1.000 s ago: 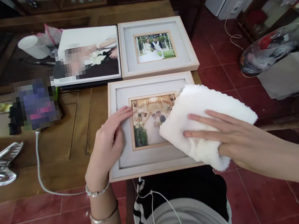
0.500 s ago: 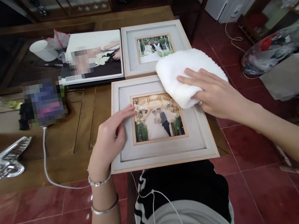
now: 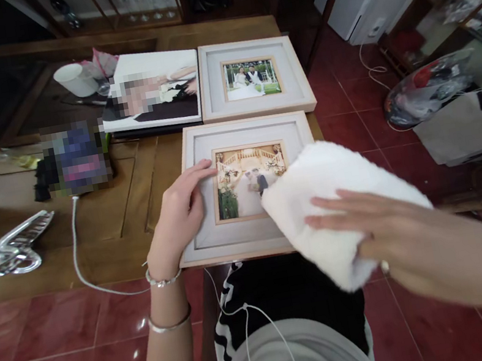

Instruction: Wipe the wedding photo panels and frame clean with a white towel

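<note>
A framed wedding photo in a pale wooden picture frame lies flat at the table's front edge. My left hand rests on its left side, fingers stretched out over the border to the photo's edge. In my right hand is a folded white fluffy cloth, with the fingers spread across its top. The cloth covers the frame's lower right part and hangs past the front edge. Behind stands a second pale picture frame, lying flat, with a photo of a couple outdoors.
Left of the second frame lies a larger photo panel, partly blurred out. A white cup, a dropper bottle, a silver hair claw and a white cable are on the table's left. A plastic bag sits at right.
My right hand has swept the cloth from the frame's upper right corner down toward me, to its lower right. My left hand stays on the frame's left side.
</note>
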Tool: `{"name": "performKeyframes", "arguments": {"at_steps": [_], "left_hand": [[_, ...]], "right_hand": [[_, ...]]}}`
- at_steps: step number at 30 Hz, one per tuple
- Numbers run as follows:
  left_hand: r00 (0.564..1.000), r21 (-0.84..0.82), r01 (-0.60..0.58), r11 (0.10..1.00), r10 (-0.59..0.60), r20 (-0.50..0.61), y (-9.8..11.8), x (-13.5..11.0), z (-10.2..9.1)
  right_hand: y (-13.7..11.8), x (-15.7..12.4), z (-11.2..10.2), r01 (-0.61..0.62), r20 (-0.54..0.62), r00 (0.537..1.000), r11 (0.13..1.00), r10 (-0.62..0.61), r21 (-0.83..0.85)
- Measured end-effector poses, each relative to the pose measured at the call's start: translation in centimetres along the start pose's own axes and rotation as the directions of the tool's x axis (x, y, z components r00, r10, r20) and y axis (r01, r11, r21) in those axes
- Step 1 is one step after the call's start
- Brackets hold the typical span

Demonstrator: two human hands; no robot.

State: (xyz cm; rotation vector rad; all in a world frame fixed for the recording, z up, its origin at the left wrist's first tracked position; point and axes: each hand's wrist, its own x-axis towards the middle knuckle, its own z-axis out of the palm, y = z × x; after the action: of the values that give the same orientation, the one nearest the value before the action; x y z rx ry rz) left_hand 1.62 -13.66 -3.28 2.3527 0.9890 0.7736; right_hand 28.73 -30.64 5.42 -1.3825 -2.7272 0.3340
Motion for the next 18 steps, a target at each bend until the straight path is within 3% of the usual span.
{"name": "performKeyframes", "arguments": {"at_steps": [3, 5, 9, 12, 14, 16, 18], "left_hand": [[1.0, -0.008, -0.02, 1.0, 0.02, 0.001, -0.1, -0.1, 0.0], [1.0, -0.017, -0.03, 0.999, 0.03, 0.002, -0.2, -0.1, 0.0], [0.999, -0.027, -0.032, 0.999, 0.031, -0.021, -0.5, -0.2, 0.0], [0.998, -0.032, -0.05, 0.998, 0.049, -0.028, -0.9, -0.3, 0.1], [0.998, -0.038, -0.06, 0.997, 0.059, -0.039, -1.1, -0.3, 0.2], [0.997, -0.043, -0.065, 0.997, 0.062, -0.053, -1.2, -0.2, 0.3], [0.996, -0.05, -0.064, 0.997, 0.06, -0.061, -1.3, -0.2, 0.4]], "right_hand": [[-3.0, 0.1, 2.0, -0.05, -0.056, 0.997, 0.997, 0.047, -0.053], [-3.0, 1.2, 3.1, -0.12, -0.092, 0.989, 0.991, 0.114, -0.061], [1.6, 4.7, 3.6, -0.245, -0.264, 0.94, 0.967, 0.217, -0.075], [6.1, 7.6, 3.1, -0.333, -0.434, 0.855, 0.942, 0.284, -0.039], [8.3, 9.5, 2.8, -0.373, -0.469, 0.824, 0.927, 0.317, -0.029], [9.5, 11.1, 2.6, -0.401, -0.427, 0.835, 0.915, 0.346, -0.043], [9.6, 11.9, 2.6, -0.387, -0.33, 0.881, 0.917, 0.338, -0.097]]}}
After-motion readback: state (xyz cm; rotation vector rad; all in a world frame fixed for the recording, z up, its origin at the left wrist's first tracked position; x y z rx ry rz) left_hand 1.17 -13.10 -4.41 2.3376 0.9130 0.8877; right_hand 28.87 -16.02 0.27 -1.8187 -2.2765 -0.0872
